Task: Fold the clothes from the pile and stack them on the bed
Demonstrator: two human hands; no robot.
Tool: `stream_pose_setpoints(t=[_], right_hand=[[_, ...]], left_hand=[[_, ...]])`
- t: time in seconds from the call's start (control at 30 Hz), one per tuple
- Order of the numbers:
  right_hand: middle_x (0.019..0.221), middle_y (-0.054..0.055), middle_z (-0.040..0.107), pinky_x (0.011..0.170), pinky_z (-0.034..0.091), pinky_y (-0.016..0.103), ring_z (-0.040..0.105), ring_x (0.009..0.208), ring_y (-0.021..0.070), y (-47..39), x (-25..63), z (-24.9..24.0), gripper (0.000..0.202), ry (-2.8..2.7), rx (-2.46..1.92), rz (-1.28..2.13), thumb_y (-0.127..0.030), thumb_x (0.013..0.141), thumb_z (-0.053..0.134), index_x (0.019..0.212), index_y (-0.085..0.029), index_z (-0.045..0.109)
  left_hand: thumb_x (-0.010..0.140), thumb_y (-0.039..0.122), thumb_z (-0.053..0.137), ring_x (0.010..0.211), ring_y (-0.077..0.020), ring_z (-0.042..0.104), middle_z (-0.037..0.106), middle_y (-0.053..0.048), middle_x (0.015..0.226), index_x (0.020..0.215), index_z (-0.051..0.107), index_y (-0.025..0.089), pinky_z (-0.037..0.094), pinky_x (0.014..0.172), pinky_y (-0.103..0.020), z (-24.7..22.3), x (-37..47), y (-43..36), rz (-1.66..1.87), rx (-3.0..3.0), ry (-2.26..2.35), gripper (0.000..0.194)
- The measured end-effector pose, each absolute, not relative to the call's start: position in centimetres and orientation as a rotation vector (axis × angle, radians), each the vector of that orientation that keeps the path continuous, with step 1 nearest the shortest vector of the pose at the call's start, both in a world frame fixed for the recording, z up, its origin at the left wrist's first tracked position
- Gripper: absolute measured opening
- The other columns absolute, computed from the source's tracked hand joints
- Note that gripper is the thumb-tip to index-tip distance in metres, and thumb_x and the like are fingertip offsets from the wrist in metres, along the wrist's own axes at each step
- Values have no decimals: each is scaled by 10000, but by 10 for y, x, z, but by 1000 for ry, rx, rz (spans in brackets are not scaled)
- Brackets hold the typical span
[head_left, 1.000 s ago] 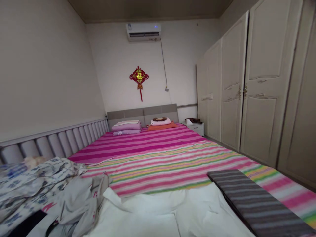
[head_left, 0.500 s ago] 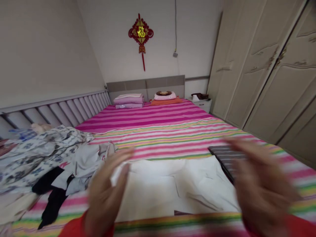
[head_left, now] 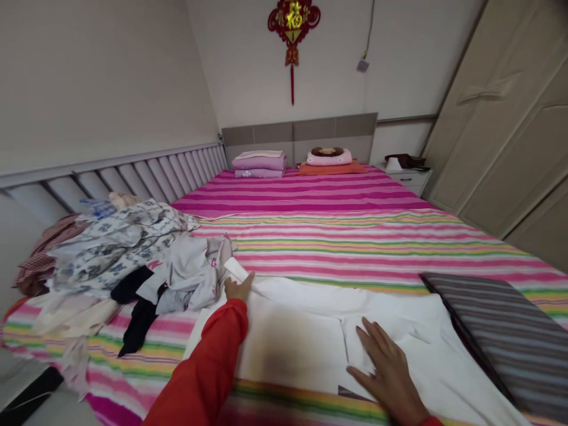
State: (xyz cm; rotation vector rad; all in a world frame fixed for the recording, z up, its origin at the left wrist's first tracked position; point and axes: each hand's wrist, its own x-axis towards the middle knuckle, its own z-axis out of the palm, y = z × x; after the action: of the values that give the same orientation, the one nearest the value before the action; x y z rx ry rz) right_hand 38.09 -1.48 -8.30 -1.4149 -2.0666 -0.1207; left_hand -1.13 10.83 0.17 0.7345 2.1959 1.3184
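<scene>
A white garment (head_left: pixel 306 337) lies spread on the striped bed sheet, with a dark line running down its middle. At its far left corner my left hand (head_left: pixel 239 288) is closed on the cloth, and a small white flap rises beyond the fingers. My right hand (head_left: pixel 386 370) is over the garment's right half with its fingers spread; it grips nothing. Right of the garment lies a folded grey-striped piece (head_left: pixel 501 331), partly beside the white cloth's edge. My left sleeve hides part of the garment's left side.
To the left is a heap of clothes (head_left: pixel 128 248), with a light grey garment (head_left: pixel 190 272) and black pieces (head_left: pixel 139 313). A slatted rail (head_left: pixel 155 177) edges the bed's left side. Folded purple bedding (head_left: pixel 260 164) sits near the headboard (head_left: pixel 331 135). A wardrobe (head_left: pixel 501 130) stands at right.
My left hand has moved forward and taken hold of the white garment's far left corner. The right hand has come inward over the cloth. The view has turned.
</scene>
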Motion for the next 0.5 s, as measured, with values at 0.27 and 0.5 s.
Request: stream_pose_setpoints(t=[0.27, 0.5], right_hand=[[1321, 94, 575, 927, 500, 449, 567, 1168, 263, -12, 415, -42, 368, -2034, -1315, 188, -344, 879, 405, 1127, -249, 659], [1170, 93, 675, 968, 480, 461, 617, 1093, 301, -18, 451, -1, 369, -1946, -1415, 751, -528, 750, 589, 964, -272, 744]], left_hand=[[625, 224, 724, 554, -178, 592, 485, 42, 472, 614, 481, 215, 470, 509, -268, -4, -17, 102, 1348, 522, 2036, 243], [619, 188, 795, 505, -109, 581, 584, 13, 553, 674, 586, 163, 510, 552, -226, -19, -29, 43, 1450, 422, 1707, 218]])
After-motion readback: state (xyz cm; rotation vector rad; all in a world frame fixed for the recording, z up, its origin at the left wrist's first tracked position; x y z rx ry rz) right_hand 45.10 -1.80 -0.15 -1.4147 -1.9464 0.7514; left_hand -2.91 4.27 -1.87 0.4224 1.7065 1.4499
